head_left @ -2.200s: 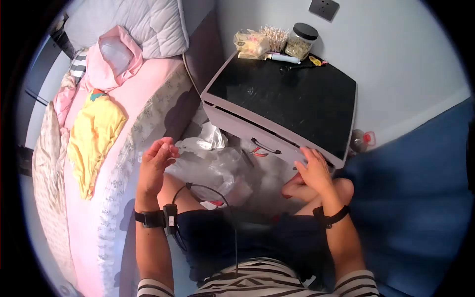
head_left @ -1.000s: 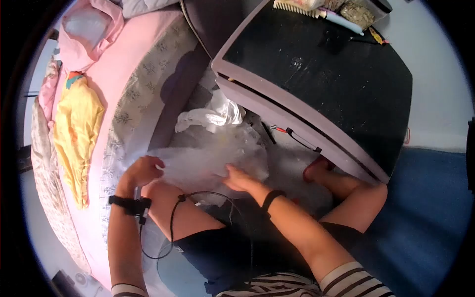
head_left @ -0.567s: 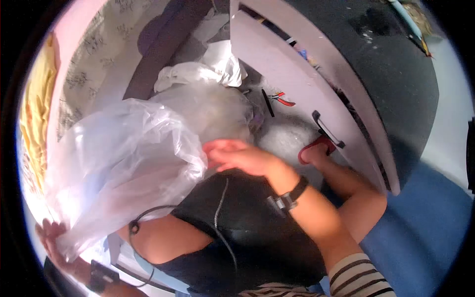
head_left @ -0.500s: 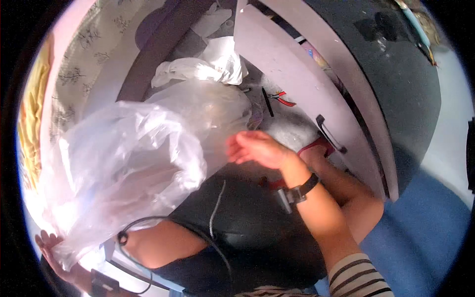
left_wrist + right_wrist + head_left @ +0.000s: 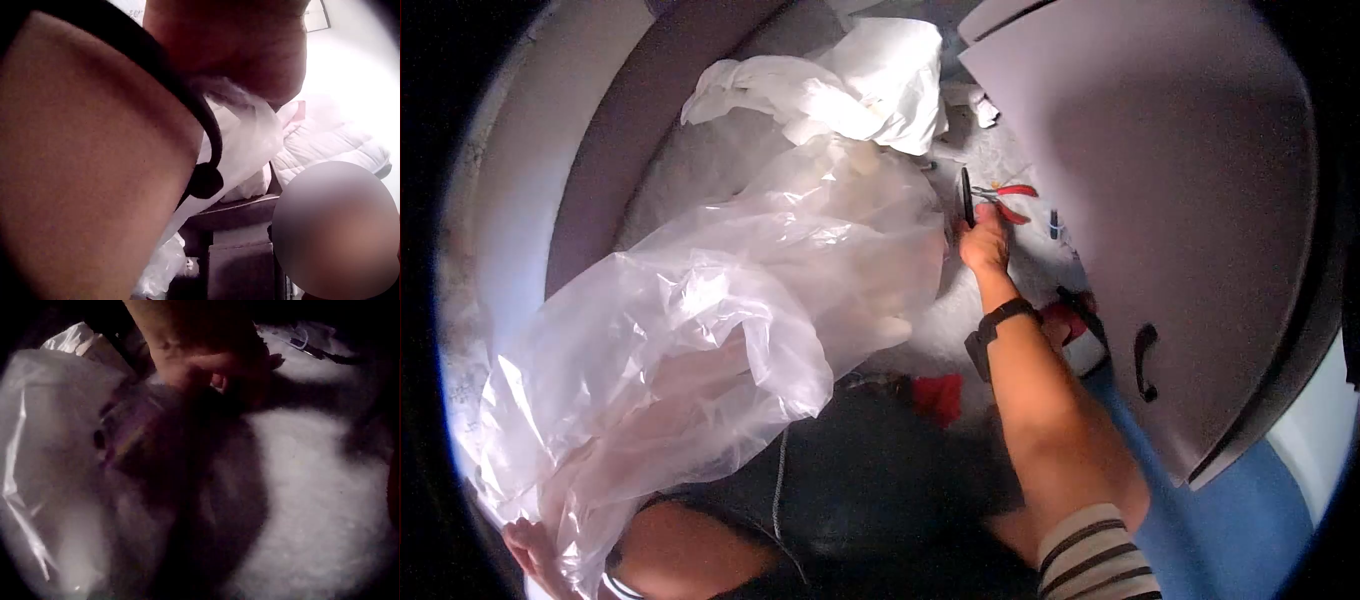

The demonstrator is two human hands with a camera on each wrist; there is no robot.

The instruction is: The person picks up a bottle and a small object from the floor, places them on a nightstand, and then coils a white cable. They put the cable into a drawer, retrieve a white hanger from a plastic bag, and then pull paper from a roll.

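Observation:
At the lower left of the head view my left hand point(image 5: 538, 552) holds the gathered end of a large clear plastic bag point(image 5: 670, 330). In the left wrist view that hand point(image 5: 237, 53) grips the bunched plastic point(image 5: 240, 144). My right hand point(image 5: 986, 240) reaches down to the floor, its fingers at the lower end of a thin black stick point(image 5: 966, 195). Pliers point(image 5: 1012, 200) with red handles lie right beside its fingertips. The right wrist view is dark; the right hand point(image 5: 215, 369) points down there with bent fingers, and I cannot tell whether they grip the stick.
A crumpled white bag point(image 5: 890, 85) lies beyond the clear bag. The grey cabinet point(image 5: 1150, 200) with a black handle point(image 5: 1145, 362) stands close on the right. The bed's side point(image 5: 600, 180) bounds the left. A small dark object point(image 5: 1054, 224) lies near the pliers.
The view has tilted down toward the floor. My right hand has left the cabinet front and reached down beside the pliers; my left hand has drawn the clear bag out to the lower left.

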